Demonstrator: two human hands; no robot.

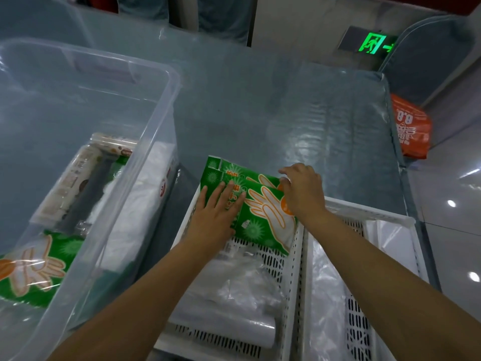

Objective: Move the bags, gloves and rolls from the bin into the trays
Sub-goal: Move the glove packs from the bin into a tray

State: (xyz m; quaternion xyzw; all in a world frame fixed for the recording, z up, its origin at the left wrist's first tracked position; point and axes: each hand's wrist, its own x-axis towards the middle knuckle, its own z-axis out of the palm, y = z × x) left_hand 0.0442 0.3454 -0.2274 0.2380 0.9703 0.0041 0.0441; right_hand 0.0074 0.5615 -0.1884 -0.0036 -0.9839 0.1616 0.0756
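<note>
Partly hidden: glove packs (256,204) under hands.

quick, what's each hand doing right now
Left hand: open, flat on the green glove packs in the left white tray.
Right hand: fingers curled on the packs' far edge; a firm grip cannot be told.

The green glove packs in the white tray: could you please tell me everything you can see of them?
The green glove packs are flat, glossy plastic packets printed with orange-outlined hands and pale starbursts. At least two overlap, leaning tilted over the far end of the left white tray, above clear bags. The left hand lies flat on their left side; the right hand grips their far right edge.
</note>
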